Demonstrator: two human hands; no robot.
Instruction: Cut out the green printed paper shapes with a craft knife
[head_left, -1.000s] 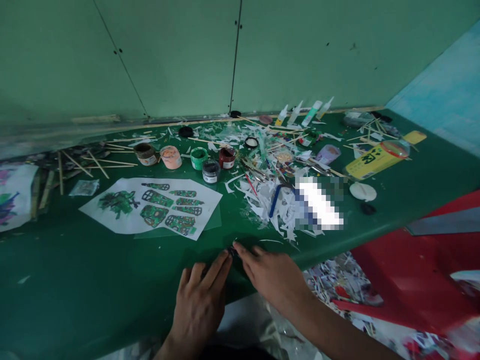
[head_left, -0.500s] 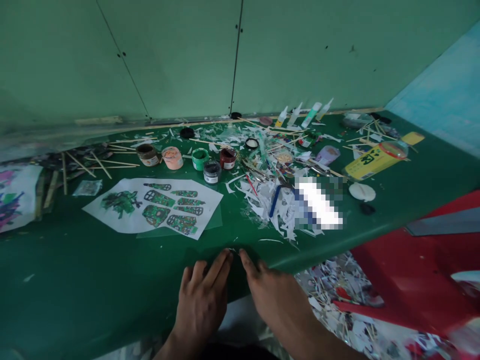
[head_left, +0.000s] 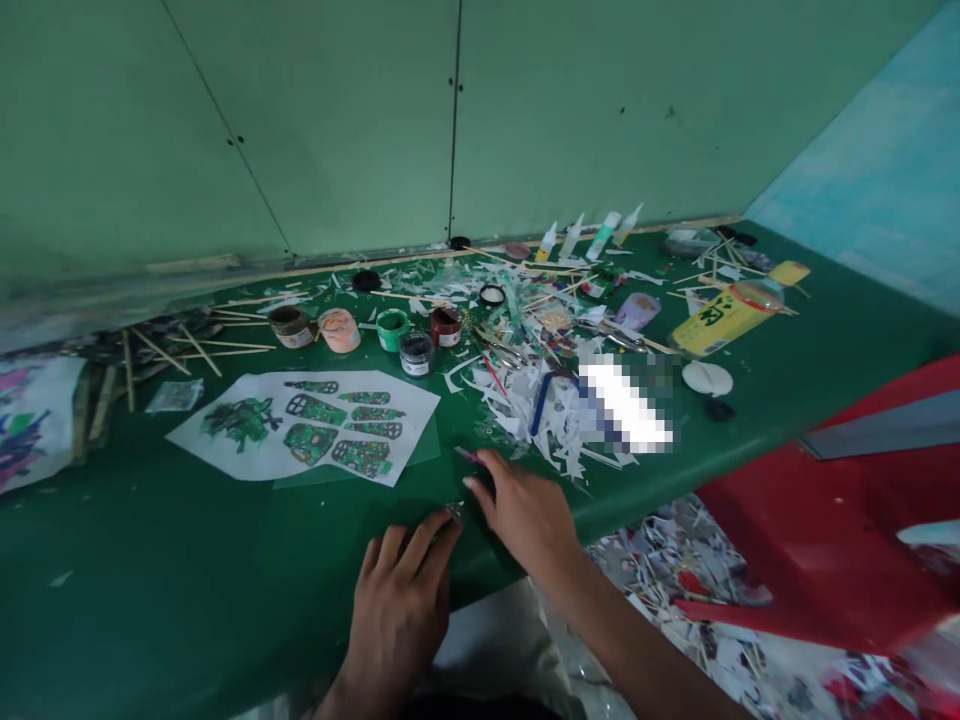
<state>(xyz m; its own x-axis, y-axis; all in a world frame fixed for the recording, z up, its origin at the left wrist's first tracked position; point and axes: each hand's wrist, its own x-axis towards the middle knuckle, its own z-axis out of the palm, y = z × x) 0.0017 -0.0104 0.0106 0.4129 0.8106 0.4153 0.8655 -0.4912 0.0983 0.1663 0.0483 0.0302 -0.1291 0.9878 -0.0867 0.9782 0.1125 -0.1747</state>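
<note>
Comparing with the earlier frame, I register the right hand [head_left: 531, 508] shifted from the small dark piece [head_left: 455, 513] to a slim pink item [head_left: 468, 455], its fingers closed on it at centre. The left hand [head_left: 405, 585], lower centre, stays palm-down, fingertips on the piece at the lower centre; whether they grip it, I cannot tell.
</note>
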